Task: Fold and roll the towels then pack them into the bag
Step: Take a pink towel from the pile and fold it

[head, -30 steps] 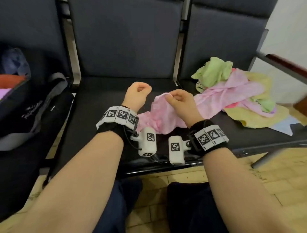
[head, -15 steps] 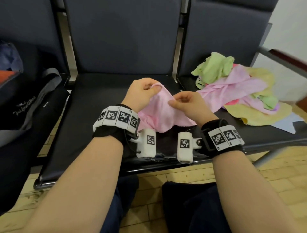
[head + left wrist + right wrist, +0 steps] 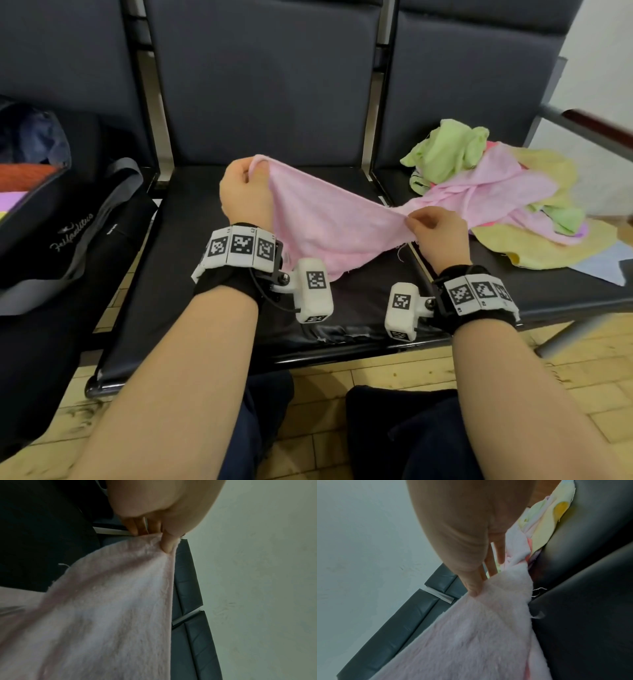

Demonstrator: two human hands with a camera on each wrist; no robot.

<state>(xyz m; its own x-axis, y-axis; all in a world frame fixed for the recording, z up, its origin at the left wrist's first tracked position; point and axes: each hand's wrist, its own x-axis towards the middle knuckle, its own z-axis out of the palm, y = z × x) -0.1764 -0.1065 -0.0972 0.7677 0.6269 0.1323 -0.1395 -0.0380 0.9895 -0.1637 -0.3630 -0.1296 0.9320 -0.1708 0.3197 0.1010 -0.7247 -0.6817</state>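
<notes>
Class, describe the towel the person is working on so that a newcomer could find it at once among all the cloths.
Start at the row of dark seats; over the middle one, a pink towel hangs stretched between the left hand and the right hand. Unlike the pile of towels on the seat to its right, it is held up by two corners and spread open.

Count from where my fingers are: one pink towel [image 3: 329,226] between my two hands, left hand [image 3: 245,197], right hand [image 3: 435,233]. One heap of towels [image 3: 534,205] just beyond my right fingers. One bag [image 3: 51,219] far left. Three seats [image 3: 212,274].
</notes>
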